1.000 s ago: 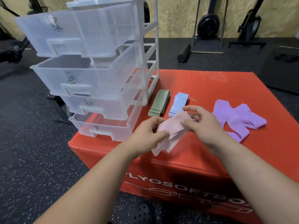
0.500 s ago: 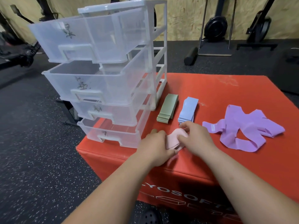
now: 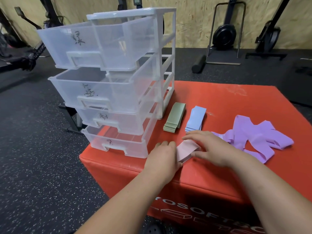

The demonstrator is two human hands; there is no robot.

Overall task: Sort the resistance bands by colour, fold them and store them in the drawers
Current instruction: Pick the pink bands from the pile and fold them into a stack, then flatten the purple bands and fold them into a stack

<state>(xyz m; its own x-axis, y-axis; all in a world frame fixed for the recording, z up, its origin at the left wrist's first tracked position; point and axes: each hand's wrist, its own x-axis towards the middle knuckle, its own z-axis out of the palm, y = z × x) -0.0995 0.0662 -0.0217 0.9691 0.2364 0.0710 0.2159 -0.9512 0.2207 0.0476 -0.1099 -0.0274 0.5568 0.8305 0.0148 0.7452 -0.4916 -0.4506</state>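
head: drawers [image 3: 108, 85], red box [image 3: 228, 102], speckled floor [image 3: 38, 166]

Drawers [image 3: 104, 92] wall the left; purple bands [image 3: 263, 137] crowd right

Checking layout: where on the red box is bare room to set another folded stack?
Bare: the box's far half behind the green stack, blue stack and purple bands. Crowded: the near strip, with left hand and right hand on the pink band.

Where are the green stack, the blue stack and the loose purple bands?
green stack [image 3: 175, 118]: head view, middle of its top band.
blue stack [image 3: 196, 119]: head view, middle of its top band.
loose purple bands [image 3: 243, 125]: head view, on the wide strip at the pile's upper left.
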